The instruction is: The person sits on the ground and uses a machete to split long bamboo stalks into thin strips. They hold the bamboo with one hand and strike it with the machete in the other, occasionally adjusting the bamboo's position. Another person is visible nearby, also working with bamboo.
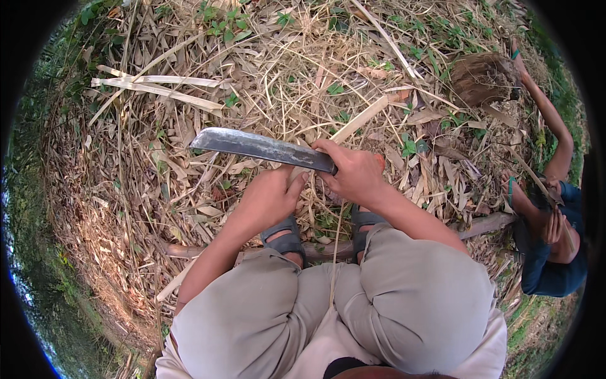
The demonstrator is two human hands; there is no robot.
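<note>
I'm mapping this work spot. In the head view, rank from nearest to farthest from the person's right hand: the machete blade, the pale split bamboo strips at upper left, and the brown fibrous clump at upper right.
1. Machete blade: just left of the right hand, which holds its handle.
2. Brown fibrous clump: upper right, near the other person's arm.
3. Pale split bamboo strips: upper left, farthest.

One head-worn fisheye view looks steeply down, close over knees; edges curve.

The ground is covered in dry leaves and straw; pale split strips lie at ten o'clock, a brown branch at four.
</note>
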